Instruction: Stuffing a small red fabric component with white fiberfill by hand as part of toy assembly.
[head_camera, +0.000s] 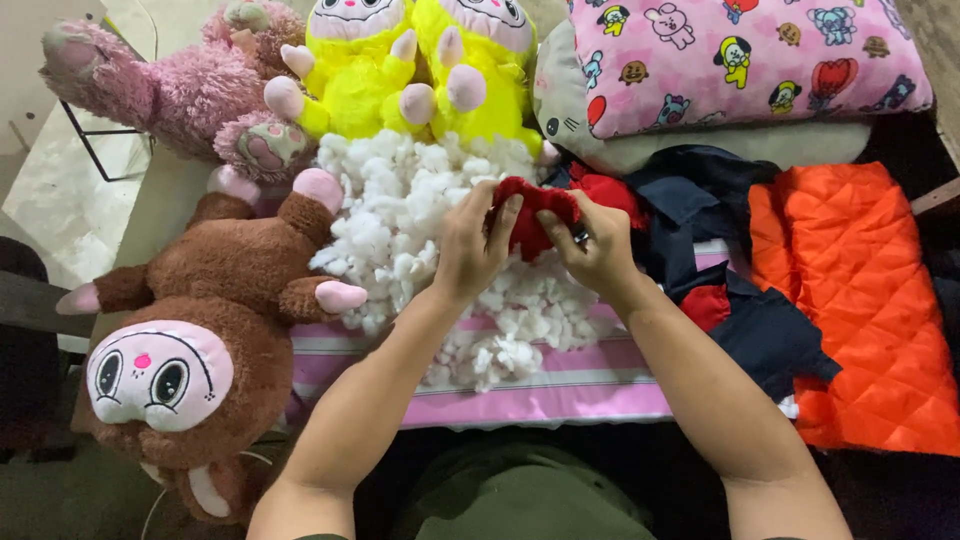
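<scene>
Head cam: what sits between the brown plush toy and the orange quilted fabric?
Head view: white stuffing pile, both hands gripping a red fabric piece, then dark navy cloth.

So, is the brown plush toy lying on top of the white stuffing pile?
No, the brown plush toy lies left of the white stuffing pile, only its feet reaching the pile's edge.

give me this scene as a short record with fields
left hand: left hand grips the red cloth
right hand: right hand grips the same cloth from the other side
under hands: white stuffing on a pink striped sheet
left side: brown plush, pink plush
top: two yellow plushes, printed pillow
right side: navy fabric, orange quilt
</scene>
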